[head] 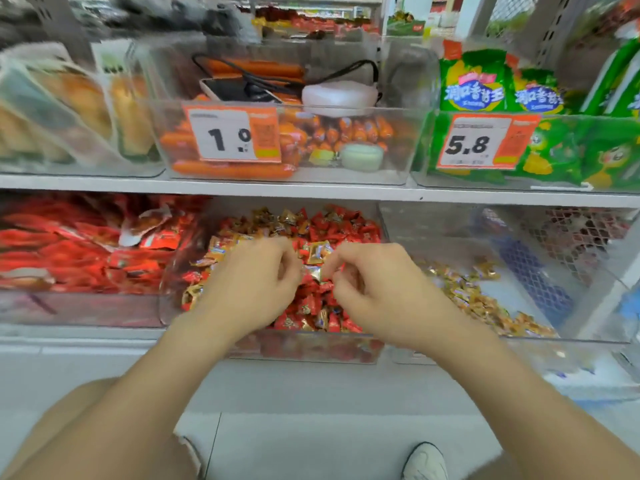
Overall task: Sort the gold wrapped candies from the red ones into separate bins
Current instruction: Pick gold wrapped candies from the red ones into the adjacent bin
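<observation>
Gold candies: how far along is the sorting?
Done: a pile of gold candies lies in the right bin. In hand: the left hand and right hand pick at wrappers in the middle bin; blur hides any grip. Left: many gold ones sit mixed among the red candies there.

Bright, even overhead light; shadows faint. Motion blur smears the upper-left bin; the shelf edge bows.

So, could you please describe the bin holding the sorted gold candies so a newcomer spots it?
On the lower shelf, look below the 5.8 price tag. The clear bin there, right of the right hand, is it. Unlike the middle bin's red and gold mix, it holds only gold candies.
</observation>
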A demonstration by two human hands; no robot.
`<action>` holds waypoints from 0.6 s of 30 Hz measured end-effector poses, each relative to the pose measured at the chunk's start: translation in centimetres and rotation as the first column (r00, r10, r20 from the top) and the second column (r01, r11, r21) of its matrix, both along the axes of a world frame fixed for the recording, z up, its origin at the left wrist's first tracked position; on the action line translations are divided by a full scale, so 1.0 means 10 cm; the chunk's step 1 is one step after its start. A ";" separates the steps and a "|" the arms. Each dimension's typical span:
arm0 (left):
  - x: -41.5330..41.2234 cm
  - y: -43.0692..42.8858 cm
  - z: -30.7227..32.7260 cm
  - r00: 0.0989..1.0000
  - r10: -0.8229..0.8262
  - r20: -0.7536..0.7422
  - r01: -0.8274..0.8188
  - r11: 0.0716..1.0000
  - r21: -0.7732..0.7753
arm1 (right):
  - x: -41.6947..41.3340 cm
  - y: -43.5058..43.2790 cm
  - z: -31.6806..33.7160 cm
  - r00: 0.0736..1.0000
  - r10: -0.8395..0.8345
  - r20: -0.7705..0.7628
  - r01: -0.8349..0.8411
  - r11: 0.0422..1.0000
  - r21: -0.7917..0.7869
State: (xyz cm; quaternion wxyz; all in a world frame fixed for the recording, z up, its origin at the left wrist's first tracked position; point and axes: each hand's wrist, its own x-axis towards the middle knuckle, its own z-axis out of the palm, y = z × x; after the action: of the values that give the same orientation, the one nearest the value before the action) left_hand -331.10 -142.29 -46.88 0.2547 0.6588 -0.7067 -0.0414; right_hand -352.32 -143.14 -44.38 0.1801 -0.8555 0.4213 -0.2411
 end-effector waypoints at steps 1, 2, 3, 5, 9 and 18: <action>0.14 0.03 0.02 0.997 0.072 0.015 -0.072 0.997 -0.008 | 0.16 0.03 -0.02 0.998 0.041 -0.054 -0.043 0.998 -0.036; 0.28 0.06 0.05 0.990 0.137 0.039 -0.137 0.991 0.000 | 0.31 0.03 -0.06 0.992 0.072 -0.108 -0.079 0.995 -0.062; 0.41 0.09 0.06 0.980 0.186 0.067 -0.188 0.982 0.020 | 0.42 0.01 -0.11 0.984 0.087 -0.157 -0.101 0.992 -0.082; 0.62 0.16 0.05 0.965 0.225 0.135 -0.241 0.963 0.119 | 0.59 -0.06 -0.21 0.974 0.077 -0.215 -0.100 0.990 -0.098; 0.92 0.22 -0.11 0.974 0.037 0.225 -0.110 0.941 0.321 | 0.79 -0.24 -0.35 0.958 0.135 -0.254 -0.163 0.982 -0.092; 1.09 -0.01 -0.15 0.983 -0.163 0.082 0.117 0.907 0.405 | 1.16 -0.39 -0.57 0.849 0.216 -0.482 -0.347 0.917 -0.198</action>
State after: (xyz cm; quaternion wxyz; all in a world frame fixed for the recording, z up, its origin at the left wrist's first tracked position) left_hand -320.16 -142.42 -48.39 0.0710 0.6456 -0.7423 -0.1647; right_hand -340.74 -147.01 -50.09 -0.0107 -0.9572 0.2820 -0.0635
